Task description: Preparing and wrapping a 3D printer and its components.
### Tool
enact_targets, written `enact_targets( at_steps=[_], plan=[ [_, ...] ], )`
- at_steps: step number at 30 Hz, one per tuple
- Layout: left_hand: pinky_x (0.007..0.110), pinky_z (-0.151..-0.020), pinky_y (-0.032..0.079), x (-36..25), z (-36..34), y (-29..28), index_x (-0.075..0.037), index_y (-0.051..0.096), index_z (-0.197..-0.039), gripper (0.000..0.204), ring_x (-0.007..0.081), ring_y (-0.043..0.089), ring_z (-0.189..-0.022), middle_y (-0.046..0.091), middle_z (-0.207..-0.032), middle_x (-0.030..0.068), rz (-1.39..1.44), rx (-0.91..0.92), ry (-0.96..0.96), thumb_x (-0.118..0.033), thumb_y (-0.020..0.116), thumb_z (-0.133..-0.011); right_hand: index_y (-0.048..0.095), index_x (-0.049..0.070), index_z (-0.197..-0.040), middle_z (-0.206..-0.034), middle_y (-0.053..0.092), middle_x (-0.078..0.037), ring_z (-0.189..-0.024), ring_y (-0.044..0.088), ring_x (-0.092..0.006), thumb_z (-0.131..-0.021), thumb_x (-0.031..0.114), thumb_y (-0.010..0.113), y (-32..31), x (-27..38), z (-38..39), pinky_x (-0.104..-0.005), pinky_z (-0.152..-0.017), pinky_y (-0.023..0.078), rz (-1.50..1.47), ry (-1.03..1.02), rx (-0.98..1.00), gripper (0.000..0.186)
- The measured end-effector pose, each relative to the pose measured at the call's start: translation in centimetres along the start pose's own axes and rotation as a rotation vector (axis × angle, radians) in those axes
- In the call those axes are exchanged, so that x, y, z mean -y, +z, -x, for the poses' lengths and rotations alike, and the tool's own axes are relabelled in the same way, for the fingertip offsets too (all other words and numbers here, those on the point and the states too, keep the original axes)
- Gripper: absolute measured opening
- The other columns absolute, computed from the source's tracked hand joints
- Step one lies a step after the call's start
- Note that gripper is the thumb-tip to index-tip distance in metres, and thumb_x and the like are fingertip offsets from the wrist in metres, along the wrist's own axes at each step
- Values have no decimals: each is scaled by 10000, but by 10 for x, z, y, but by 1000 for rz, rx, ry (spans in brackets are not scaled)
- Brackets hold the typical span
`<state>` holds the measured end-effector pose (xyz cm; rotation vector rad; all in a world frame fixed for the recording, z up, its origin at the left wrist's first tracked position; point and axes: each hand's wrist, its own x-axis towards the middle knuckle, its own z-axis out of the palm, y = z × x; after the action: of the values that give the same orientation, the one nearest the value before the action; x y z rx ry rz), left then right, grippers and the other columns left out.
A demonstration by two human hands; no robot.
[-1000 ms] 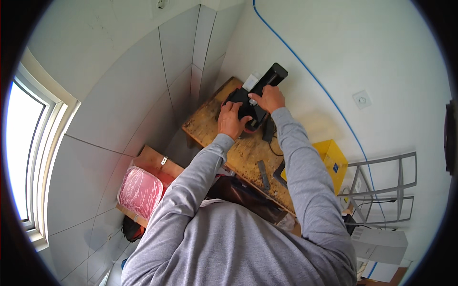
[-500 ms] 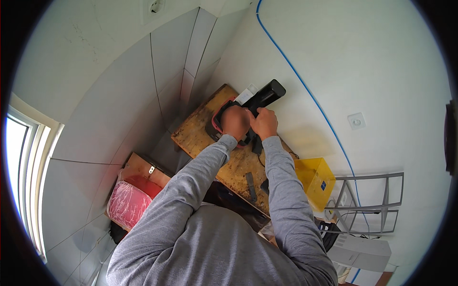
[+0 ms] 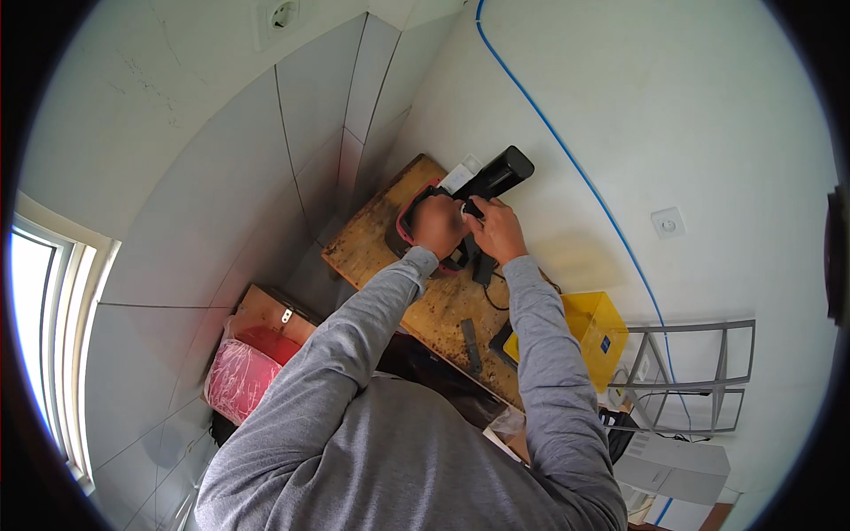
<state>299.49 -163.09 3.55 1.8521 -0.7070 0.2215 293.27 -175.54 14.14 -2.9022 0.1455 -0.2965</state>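
Observation:
My left hand (image 3: 438, 226) lies over a black and red object (image 3: 403, 221) on the wooden worktable; the hand looks smeared and its fingers cannot be made out. Close beside it, my right hand (image 3: 499, 232) has its thumb and fingers bent together at a small dark piece with a pale edge (image 3: 470, 210), whose kind I cannot tell. Just beyond both hands a long black cylinder-like thing (image 3: 506, 170) tilts toward the wall. Next to it is a small white box (image 3: 460, 174). Below the right hand sits a black block (image 3: 482, 269) with a cable.
On the worktable (image 3: 434, 310) a flat grey tool (image 3: 470, 343) lies nearer me. To the right stand a yellow bin (image 3: 602, 334) and a grey metal frame (image 3: 686, 387). A box with pink plastic-wrapped contents (image 3: 239, 376) is at the left. Walls border the table's far sides.
My right hand has shifted slightly right and nearer me, uncovering the small dark piece at its fingertips. My left hand stays nearly in place over the black and red object.

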Motion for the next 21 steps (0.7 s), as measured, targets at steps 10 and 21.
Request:
enact_targets(
  at_steps=[10,21],
  plan=[
    [454,-888,462,-22,6,1,-65,708,-1157,510,330,583,-1034,638,-1077,102,-9,-55,-105,-266,883,-723,795,137,-1158,-1164,685,-157,-1116,659,-353,-784,-11,710,-1,-8,2,-396,-919,567,-209,1,97,411],
    [457,-894,456,-21,5,8,-109,707,-1156,436,322,582,-1047,661,-1050,89,-65,-61,-161,-171,809,-737,722,107,-1145,-1038,710,-129,-927,717,-385,-867,386,795,-7,23,-6,-505,-769,590,81,239,15,400]
  ],
)
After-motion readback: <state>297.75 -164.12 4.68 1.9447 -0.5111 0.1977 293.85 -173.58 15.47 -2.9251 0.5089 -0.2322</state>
